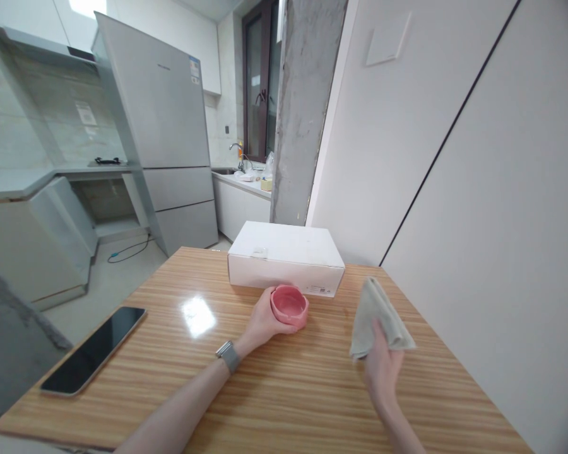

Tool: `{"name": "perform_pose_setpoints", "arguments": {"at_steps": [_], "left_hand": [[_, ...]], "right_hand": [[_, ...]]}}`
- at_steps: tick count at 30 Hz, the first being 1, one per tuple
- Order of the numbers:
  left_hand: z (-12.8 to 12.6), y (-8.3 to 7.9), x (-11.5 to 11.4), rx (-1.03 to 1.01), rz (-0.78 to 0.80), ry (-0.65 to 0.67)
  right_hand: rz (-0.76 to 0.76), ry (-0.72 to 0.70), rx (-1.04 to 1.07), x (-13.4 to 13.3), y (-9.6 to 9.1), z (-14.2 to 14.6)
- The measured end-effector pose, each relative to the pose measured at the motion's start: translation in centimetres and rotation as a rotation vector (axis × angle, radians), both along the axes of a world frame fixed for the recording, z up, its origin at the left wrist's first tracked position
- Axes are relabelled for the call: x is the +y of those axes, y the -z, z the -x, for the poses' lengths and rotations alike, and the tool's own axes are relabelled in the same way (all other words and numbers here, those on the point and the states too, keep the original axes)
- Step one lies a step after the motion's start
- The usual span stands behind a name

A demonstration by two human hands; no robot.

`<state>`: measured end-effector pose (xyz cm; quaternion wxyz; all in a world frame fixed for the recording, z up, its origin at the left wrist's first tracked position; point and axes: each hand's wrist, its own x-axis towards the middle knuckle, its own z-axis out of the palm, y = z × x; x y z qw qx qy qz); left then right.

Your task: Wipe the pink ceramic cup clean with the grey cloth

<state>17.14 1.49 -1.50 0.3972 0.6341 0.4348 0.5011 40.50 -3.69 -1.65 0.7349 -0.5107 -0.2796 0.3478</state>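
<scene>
My left hand is wrapped round the side of a small round pink ashtray with notches in its rim. The ashtray is tilted so that its hollow inside faces me, close in front of a white cardboard box. On the right, my right hand grips a folded grey-beige cloth, thumb on top and the other fingers hidden beneath. The cloth is slightly blurred, and I cannot tell whether it touches the table. A watch with a grey band is on my left wrist.
The wood-grain table carries a black-screened phone near its left edge. A white wall runs along the right side. Beyond the table stand a grey fridge, a concrete pillar edge and a sink counter.
</scene>
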Motion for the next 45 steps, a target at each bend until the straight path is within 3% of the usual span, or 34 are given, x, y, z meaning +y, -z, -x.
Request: {"name": "perform_pose_setpoints", "arguments": {"at_steps": [1,2,4,6,8,12,15,17,21,27,31,35,40,45], "left_hand": [[-0.2,0.0,-0.1,-0.002,-0.006,-0.004],[-0.3,-0.1,-0.1,-0.016,-0.013,-0.002],[-0.5,-0.2,-0.3,-0.089,-0.007,0.019],[-0.6,-0.4,-0.3,-0.225,0.044,0.063],[-0.4,-0.5,-0.4,-0.361,0.103,0.107],[0.4,-0.7,-0.5,-0.494,0.183,0.202],[0.6,-0.7,-0.5,-0.663,0.394,0.247],[0.4,-0.8,-0.6,-0.747,0.532,0.250],[0.0,-1.3,-1.0,-0.789,0.654,0.329],[1.7,-1.8,-1.3,-0.811,0.895,0.466],[2.4,-1.9,-1.3,-0.750,0.861,0.503],[2.3,-1.5,-1.1,-0.678,0.779,0.364],[2.2,-1.0,-0.6,-0.683,0.675,0.189],[1.8,-1.0,-0.7,-0.701,0.558,0.060]], "right_hand": [[-0.021,0.004,-0.137,0.6,-0.1,1.2],[-0.073,-0.081,-0.260,1.2,-0.2,2.4],[-0.212,-0.360,-0.490,2.2,-0.5,4.3],[-0.383,-0.554,-0.774,3.0,-1.0,5.4],[-0.511,-0.614,-0.978,3.5,-1.5,5.9],[-0.652,-0.541,-1.081,3.8,-2.1,6.7],[-0.717,-0.507,-1.105,3.4,-2.5,7.3],[-0.746,-0.525,-1.128,3.1,-2.9,7.3],[-0.781,-0.589,-1.126,3.0,-3.4,6.5],[-0.763,-0.705,-1.103,2.5,-1.8,6.0],[-0.802,-0.811,-1.182,2.0,-1.8,6.5],[-0.790,-0.820,-1.307,1.9,-2.9,6.7],[-0.770,-0.683,-1.430,2.2,-2.8,7.3],[-0.648,-0.539,-1.448,2.2,-2.2,8.8]]}}
